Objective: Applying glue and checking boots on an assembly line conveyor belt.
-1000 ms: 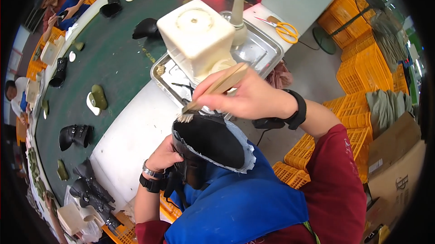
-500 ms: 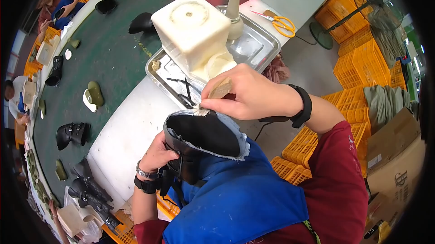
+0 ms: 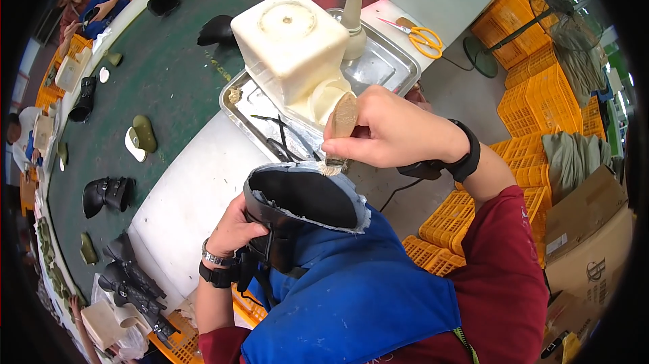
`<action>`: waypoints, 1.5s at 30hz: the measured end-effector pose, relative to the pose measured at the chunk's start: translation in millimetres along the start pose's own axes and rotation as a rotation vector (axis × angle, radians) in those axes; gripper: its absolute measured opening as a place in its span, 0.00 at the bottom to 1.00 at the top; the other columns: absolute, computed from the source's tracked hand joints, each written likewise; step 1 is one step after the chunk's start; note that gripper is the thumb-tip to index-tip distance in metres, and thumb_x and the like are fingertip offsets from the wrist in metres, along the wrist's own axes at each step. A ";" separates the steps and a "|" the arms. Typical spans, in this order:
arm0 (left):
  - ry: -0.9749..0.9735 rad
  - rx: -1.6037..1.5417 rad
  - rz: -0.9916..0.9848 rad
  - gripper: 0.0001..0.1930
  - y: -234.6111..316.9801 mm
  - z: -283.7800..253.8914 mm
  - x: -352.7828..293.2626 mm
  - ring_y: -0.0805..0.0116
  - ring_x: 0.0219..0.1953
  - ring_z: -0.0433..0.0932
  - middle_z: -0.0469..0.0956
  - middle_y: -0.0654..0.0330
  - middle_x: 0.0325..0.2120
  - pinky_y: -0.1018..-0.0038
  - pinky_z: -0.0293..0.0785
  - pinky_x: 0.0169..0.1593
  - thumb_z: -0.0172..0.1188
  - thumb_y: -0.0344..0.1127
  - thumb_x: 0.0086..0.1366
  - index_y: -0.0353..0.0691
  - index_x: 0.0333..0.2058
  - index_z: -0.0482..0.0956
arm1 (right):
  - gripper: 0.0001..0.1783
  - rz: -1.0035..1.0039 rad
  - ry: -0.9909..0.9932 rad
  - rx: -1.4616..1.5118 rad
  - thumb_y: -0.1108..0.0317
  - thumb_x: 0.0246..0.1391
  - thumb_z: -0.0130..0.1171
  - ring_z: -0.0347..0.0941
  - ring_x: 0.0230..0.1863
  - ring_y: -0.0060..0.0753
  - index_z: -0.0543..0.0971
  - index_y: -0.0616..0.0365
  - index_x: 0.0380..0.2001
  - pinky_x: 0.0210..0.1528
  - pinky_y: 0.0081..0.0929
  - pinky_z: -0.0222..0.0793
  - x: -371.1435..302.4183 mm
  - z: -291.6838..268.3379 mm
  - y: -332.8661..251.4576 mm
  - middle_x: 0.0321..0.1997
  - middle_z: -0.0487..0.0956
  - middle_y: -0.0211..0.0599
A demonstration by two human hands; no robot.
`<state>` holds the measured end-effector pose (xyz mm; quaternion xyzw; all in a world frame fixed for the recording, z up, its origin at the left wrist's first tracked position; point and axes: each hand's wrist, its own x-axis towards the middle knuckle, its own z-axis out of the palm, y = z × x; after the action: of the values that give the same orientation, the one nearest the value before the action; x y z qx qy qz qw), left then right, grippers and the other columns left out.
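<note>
Right hand (image 3: 395, 135) has a closed grip on a glue brush (image 3: 341, 131), bristles at the boot's (image 3: 301, 205) sole edge; left hand (image 3: 233, 229) clamps the boot. Gluing looks only partway round the rim.

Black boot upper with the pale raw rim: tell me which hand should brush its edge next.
Right. The right hand grips the wooden brush, bristles at the black boot upper's rim; the left hand steadies it underneath.
</note>
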<state>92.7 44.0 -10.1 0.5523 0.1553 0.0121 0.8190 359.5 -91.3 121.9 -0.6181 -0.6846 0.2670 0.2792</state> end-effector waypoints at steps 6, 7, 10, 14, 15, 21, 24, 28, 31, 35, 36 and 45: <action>-0.014 0.010 -0.023 0.39 0.8 4.5 0.0 0.75 0.45 0.70 0.72 0.63 0.44 0.76 0.65 0.51 0.71 0.44 0.45 0.34 0.52 0.63 | 0.08 -0.080 0.070 0.134 0.69 0.48 0.57 0.67 0.19 0.26 0.77 0.65 0.26 0.23 0.22 0.63 15.7 19.2 6.9 0.22 0.76 0.36; -0.025 0.019 -0.027 0.39 0.9 5.8 0.4 0.75 0.45 0.70 0.72 0.63 0.44 0.76 0.65 0.51 0.71 0.44 0.45 0.34 0.52 0.63 | 0.08 -0.078 0.093 0.178 0.69 0.48 0.58 0.67 0.20 0.25 0.77 0.64 0.26 0.24 0.22 0.64 17.2 23.0 7.2 0.22 0.76 0.35; -0.032 0.026 -0.038 0.39 1.6 8.0 0.9 0.75 0.46 0.69 0.71 0.63 0.45 0.76 0.64 0.51 0.71 0.44 0.45 0.34 0.52 0.63 | 0.08 -0.097 0.131 0.294 0.69 0.49 0.58 0.68 0.22 0.23 0.77 0.64 0.26 0.25 0.21 0.65 19.7 30.8 6.7 0.23 0.77 0.34; -0.005 0.076 -0.004 0.39 4.9 7.7 -3.6 0.75 0.47 0.68 0.70 0.63 0.46 0.76 0.63 0.52 0.71 0.44 0.45 0.34 0.53 0.63 | 0.08 -0.063 0.143 0.351 0.68 0.49 0.58 0.69 0.23 0.23 0.78 0.63 0.26 0.26 0.21 0.65 17.6 30.7 6.9 0.24 0.77 0.33; -0.007 0.063 -0.007 0.39 6.8 7.2 -5.4 0.75 0.47 0.68 0.70 0.63 0.46 0.76 0.63 0.52 0.71 0.44 0.45 0.34 0.53 0.63 | 0.08 -0.048 0.141 0.303 0.68 0.49 0.58 0.69 0.23 0.22 0.78 0.63 0.27 0.26 0.20 0.65 15.4 27.8 7.6 0.24 0.77 0.33; 0.096 0.152 0.100 0.39 28.2 12.9 -18.9 0.73 0.48 0.68 0.71 0.62 0.46 0.75 0.63 0.53 0.71 0.36 0.44 0.34 0.54 0.62 | 0.08 -0.047 0.080 0.186 0.67 0.51 0.56 0.70 0.23 0.18 0.77 0.62 0.29 0.26 0.17 0.65 -5.2 3.0 8.1 0.23 0.76 0.32; 0.334 0.112 0.166 0.38 43.3 20.2 -36.0 0.71 0.50 0.68 0.71 0.60 0.46 0.75 0.64 0.53 0.69 0.26 0.43 0.33 0.54 0.62 | 0.10 0.256 0.406 0.585 0.67 0.53 0.54 0.68 0.22 0.15 0.76 0.63 0.32 0.24 0.14 0.64 -17.5 -0.5 8.6 0.22 0.75 0.30; 0.702 0.480 0.292 0.35 53.1 24.3 -48.9 0.71 0.48 0.69 0.70 0.59 0.46 0.75 0.65 0.51 0.67 0.23 0.42 0.33 0.52 0.63 | 0.12 0.130 0.718 0.798 0.65 0.57 0.49 0.64 0.18 0.14 0.75 0.65 0.35 0.21 0.11 0.60 -15.4 6.0 22.8 0.20 0.72 0.28; 0.997 0.918 0.702 0.28 43.8 25.4 -40.9 0.61 0.44 0.70 0.69 0.54 0.41 0.72 0.67 0.46 0.65 0.22 0.41 0.34 0.45 0.67 | 0.12 0.197 0.781 0.852 0.65 0.58 0.48 0.63 0.18 0.14 0.75 0.65 0.35 0.21 0.11 0.59 -15.1 24.6 25.1 0.19 0.71 0.28; 1.152 1.318 0.814 0.30 29.0 21.3 -34.3 0.56 0.45 0.68 0.67 0.53 0.42 0.69 0.65 0.48 0.65 0.20 0.39 0.36 0.45 0.66 | 0.10 0.176 0.621 0.902 0.67 0.57 0.49 0.66 0.19 0.13 0.75 0.64 0.33 0.21 0.11 0.61 -16.2 54.3 6.3 0.21 0.73 0.29; 1.176 1.325 0.872 0.31 25.4 20.1 -30.7 0.56 0.44 0.68 0.67 0.53 0.42 0.68 0.65 0.47 0.65 0.19 0.37 0.38 0.45 0.67 | 0.09 0.171 0.586 0.883 0.68 0.56 0.50 0.66 0.20 0.13 0.75 0.64 0.33 0.21 0.11 0.62 -15.0 61.5 -0.6 0.21 0.73 0.29; 1.208 1.431 0.808 0.32 12.9 11.8 -28.4 0.55 0.44 0.68 0.67 0.54 0.42 0.66 0.65 0.47 0.63 0.15 0.35 0.38 0.44 0.68 | 0.06 0.070 0.348 0.718 0.70 0.52 0.55 0.65 0.22 0.11 0.77 0.62 0.31 0.23 0.13 0.60 4.4 86.8 -16.9 0.21 0.73 0.24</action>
<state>70.8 32.9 12.5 0.8250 0.3155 0.4687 0.0160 285.5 -90.3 73.2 -0.5400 -0.4688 0.3899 0.5802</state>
